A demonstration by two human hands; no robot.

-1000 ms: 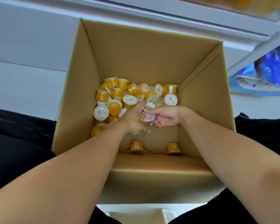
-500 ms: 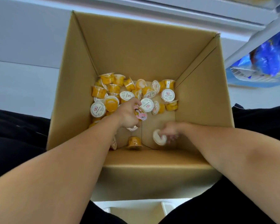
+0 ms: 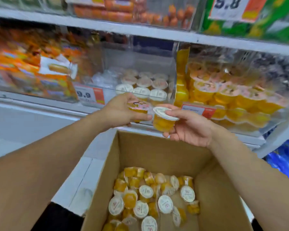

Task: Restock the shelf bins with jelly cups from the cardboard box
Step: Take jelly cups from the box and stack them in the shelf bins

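The cardboard box (image 3: 157,152) stands open below me, with several yellow jelly cups (image 3: 150,200) loose on its bottom. My left hand (image 3: 118,112) is raised in front of the shelf and holds a pink-lidded jelly cup (image 3: 138,107). My right hand (image 3: 188,129) is beside it, gripping a white-lidded jelly cup (image 3: 163,120) of yellow fruit. Both hands hover just before the clear shelf bin (image 3: 140,64), which holds several white-lidded cups (image 3: 141,87) in rows.
A second clear bin (image 3: 237,97) to the right is packed with pink-lidded yellow cups. Orange snack packs (image 3: 32,67) fill the bin on the left. Price tags (image 3: 90,95) hang on the shelf edge. A blue bag (image 3: 285,159) sits low at right.
Both hands have risen out of the box to the shelf, each with a cup. The view has tilted up from the box to the shelf bins.
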